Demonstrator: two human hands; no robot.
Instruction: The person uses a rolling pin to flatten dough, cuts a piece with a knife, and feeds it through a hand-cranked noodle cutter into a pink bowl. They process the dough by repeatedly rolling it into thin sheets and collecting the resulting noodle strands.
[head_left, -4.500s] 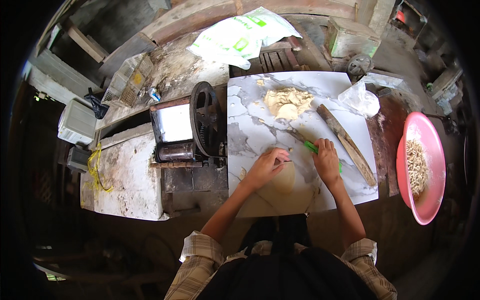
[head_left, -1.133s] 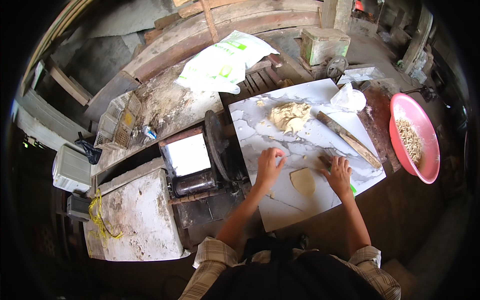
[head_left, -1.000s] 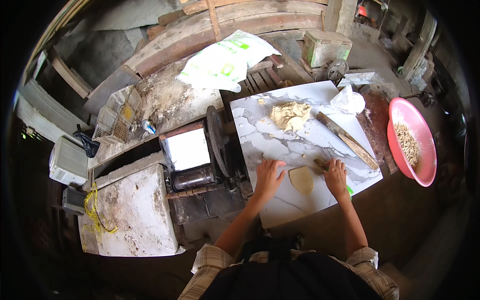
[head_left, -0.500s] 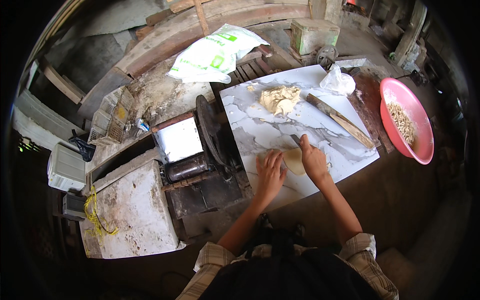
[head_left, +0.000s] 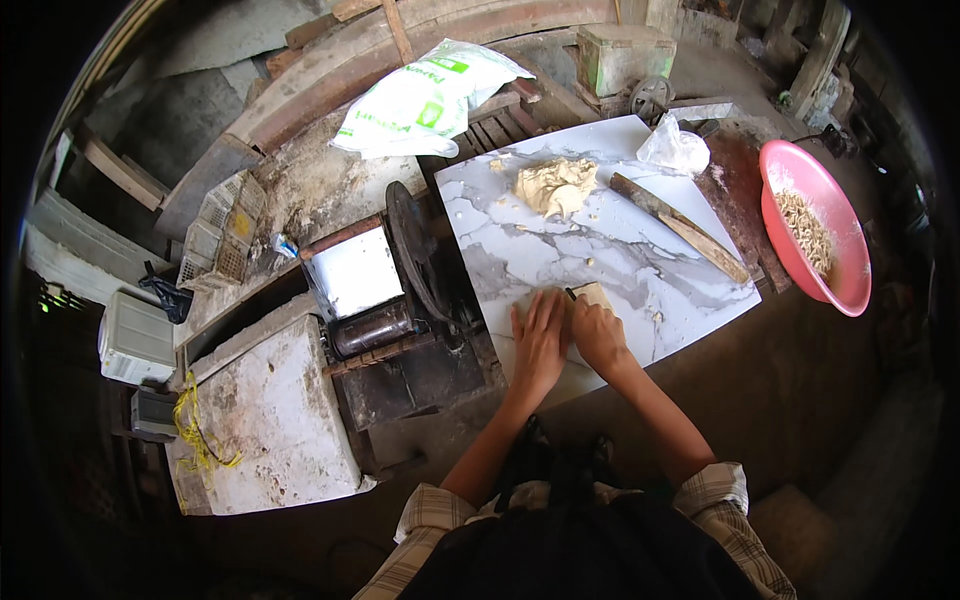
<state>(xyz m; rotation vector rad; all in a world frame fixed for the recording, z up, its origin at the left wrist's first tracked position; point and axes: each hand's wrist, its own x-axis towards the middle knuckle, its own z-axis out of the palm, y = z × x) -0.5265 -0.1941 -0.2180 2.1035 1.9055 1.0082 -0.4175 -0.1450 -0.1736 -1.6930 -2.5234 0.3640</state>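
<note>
My left hand (head_left: 539, 340) lies flat, fingers together, on the near part of a white marble slab (head_left: 620, 250). My right hand (head_left: 598, 333) is right beside it, pressed over a small pale piece of dough (head_left: 593, 294), of which only the far end shows. Both hands touch each other. A larger lump of dough (head_left: 556, 186) sits at the far side of the slab. A long wooden stick (head_left: 680, 225) lies across the slab's right part.
A hand-cranked roller machine (head_left: 385, 290) stands left of the slab. A pink basin (head_left: 815, 225) with pale strips sits at the right. A white plastic bag (head_left: 674, 148) lies at the slab's far corner, a white and green sack (head_left: 425, 95) behind. A white stone block (head_left: 265, 410) at lower left.
The flat dough piece was open between my hands a second ago. My right hand has since moved left over it, and both hands now lie together on it.
</note>
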